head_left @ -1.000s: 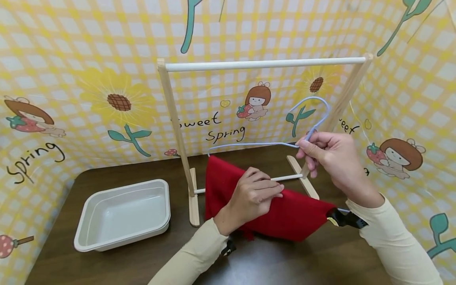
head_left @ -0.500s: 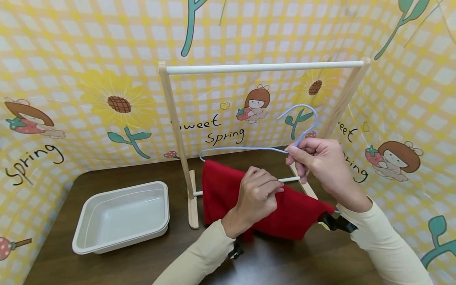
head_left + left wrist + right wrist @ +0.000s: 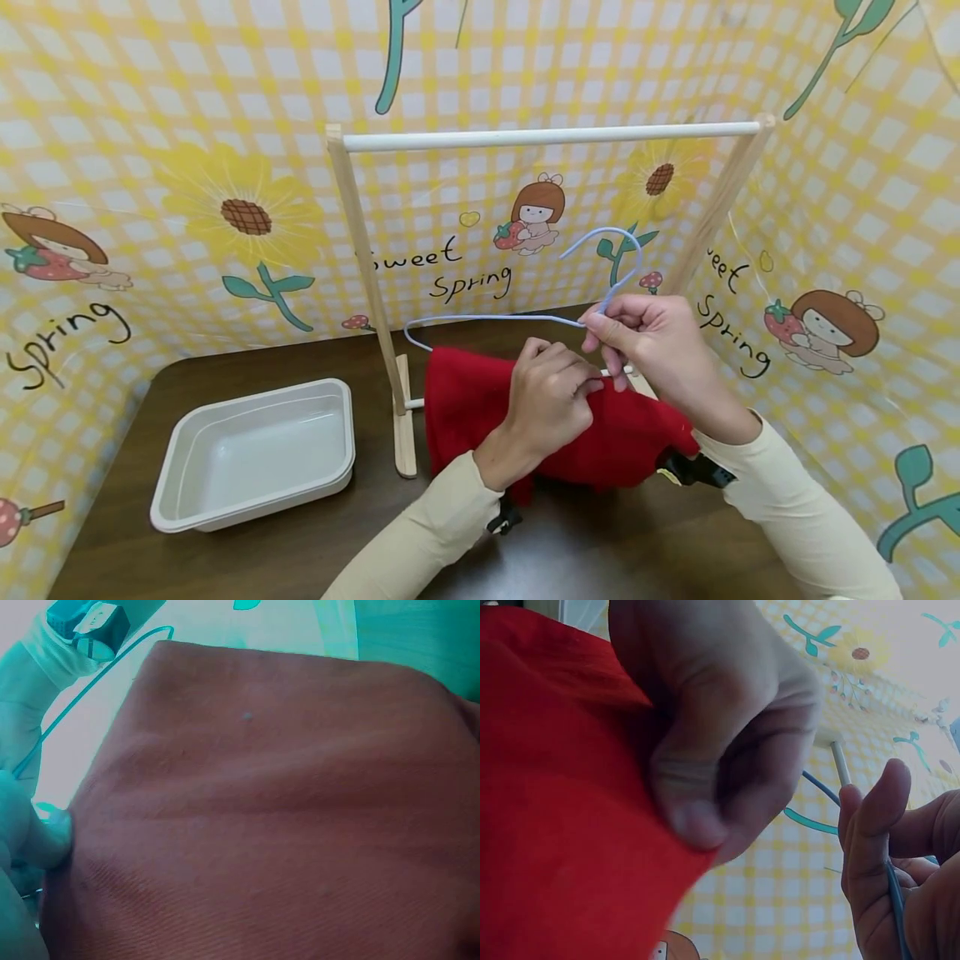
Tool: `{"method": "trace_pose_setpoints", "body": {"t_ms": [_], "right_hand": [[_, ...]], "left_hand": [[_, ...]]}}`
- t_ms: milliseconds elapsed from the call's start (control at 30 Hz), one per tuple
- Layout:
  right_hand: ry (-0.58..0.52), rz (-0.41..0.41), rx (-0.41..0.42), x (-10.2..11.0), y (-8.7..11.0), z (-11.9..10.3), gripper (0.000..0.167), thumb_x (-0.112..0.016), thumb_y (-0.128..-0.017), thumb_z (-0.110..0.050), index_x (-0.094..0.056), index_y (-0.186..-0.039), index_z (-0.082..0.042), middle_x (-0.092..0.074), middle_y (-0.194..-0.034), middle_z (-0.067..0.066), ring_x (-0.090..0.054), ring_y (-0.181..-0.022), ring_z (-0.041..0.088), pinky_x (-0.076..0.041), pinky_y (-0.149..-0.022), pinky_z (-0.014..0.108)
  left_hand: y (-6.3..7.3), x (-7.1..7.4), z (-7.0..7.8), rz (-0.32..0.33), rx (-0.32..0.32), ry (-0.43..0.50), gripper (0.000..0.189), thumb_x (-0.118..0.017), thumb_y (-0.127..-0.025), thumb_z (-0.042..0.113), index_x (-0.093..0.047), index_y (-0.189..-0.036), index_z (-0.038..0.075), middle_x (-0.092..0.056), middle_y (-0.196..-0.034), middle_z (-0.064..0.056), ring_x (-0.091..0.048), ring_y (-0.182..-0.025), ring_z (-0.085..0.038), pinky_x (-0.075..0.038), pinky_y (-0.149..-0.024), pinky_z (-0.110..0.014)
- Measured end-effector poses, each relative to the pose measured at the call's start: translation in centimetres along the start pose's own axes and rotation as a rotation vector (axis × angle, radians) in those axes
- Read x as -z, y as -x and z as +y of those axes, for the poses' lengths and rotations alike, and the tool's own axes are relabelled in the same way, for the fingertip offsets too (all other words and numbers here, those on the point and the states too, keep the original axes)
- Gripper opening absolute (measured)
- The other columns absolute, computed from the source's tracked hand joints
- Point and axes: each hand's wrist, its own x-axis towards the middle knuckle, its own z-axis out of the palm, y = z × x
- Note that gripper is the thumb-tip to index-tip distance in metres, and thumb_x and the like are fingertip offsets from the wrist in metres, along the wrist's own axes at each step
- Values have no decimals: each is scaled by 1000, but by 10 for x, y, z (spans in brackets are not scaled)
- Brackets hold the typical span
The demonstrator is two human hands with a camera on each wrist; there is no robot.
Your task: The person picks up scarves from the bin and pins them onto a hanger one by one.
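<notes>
My left hand [image 3: 551, 396] pinches the top edge of a red cloth [image 3: 468, 396], thumb and fingertips gripping it in the right wrist view. To its right and slightly higher, my right hand [image 3: 660, 342] holds a light blue wire clothes hanger [image 3: 487, 317] by the neck, its hook standing up above the fingers. The hanger's left end sticks out past the cloth's upper left corner. In the left wrist view the cloth [image 3: 262, 765] fills most of the picture, and its folded-over inside is hidden.
Behind the hands stands a wooden rack [image 3: 356, 258] with a white top rail [image 3: 555, 137]. A grey plastic tub [image 3: 255, 454] sits on the dark table [image 3: 300, 558] at the left. A yellow checked curtain [image 3: 300, 92] closes off the back and sides.
My right hand has moved left and a little down with the hanger, and the hanger's left end pokes farther out of the cloth. My left hand has shifted slightly right, still pinching the cloth.
</notes>
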Motion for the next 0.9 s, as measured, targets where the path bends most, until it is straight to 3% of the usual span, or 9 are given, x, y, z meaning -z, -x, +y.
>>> {"method": "trace_pose_setpoints", "body": {"t_ms": [167,300,400,533,633,700,767,900], "right_hand": [[-8,22,-9,-2,0,2,22,-68,-97,-9,-67,-82,8,-68,-65,6,-51,-38,23,-49,-40,33],[-51,44,22,2,-1,6,25,-67,-96,-5,-64,-79,12,-69,-64,5,-52,-38,19,-48,-37,32],[-82,71,12,7,-2,8,27,-68,-95,-5,-62,-76,13,-70,-65,6,-53,-40,17,-48,-37,32],[-103,88,16,15,-4,9,28,-69,-95,-4,-62,-74,13,-70,-63,5,-53,-41,15,-49,-37,32],[-124,87,41,20,-8,6,26,-69,-94,-3,-63,-75,12,-70,-63,5,-54,-40,15,-49,-37,31],[-140,93,52,24,-11,3,23,-69,-94,-2,-64,-76,12,-71,-65,6,-54,-40,16,-48,-37,30],[-156,110,62,30,-13,-2,22,-70,-93,-1,-65,-75,11,-72,-67,7,-54,-41,15,-48,-36,29],[-205,139,92,43,-17,-13,21,-71,-91,3,-63,-73,12,-72,-67,10,-54,-40,16,-47,-36,28]], "left_hand": [[8,2,1,-174,36,0,8,-78,-83,8,-81,-79,15,-75,-74,6,-65,-72,-10,-46,-80,-30],[18,7,1,-208,27,68,15,-71,-87,1,-80,-90,13,-76,-82,5,-68,-79,-10,-49,-80,-27],[26,15,-2,-132,22,132,25,-63,-87,-8,-77,-99,9,-77,-92,2,-70,-86,-11,-52,-80,-24],[39,31,-14,74,57,195,39,-52,-82,-19,-74,-107,2,-75,-100,-7,-70,-93,-20,-57,-85,-29],[50,46,-29,241,137,193,43,-49,-81,-22,-75,-107,0,-75,-99,-10,-71,-92,-23,-58,-85,-31],[58,56,-40,312,213,180,39,-50,-83,-22,-75,-105,-1,-75,-96,-11,-71,-90,-22,-58,-82,-26],[67,64,-50,332,297,171,32,-54,-86,-19,-75,-104,-1,-74,-96,-11,-72,-87,-22,-57,-80,-21],[84,68,-64,283,432,160,20,-63,-89,-6,-73,-105,-2,-74,-97,-12,-72,-86,-24,-58,-78,-24]]}}
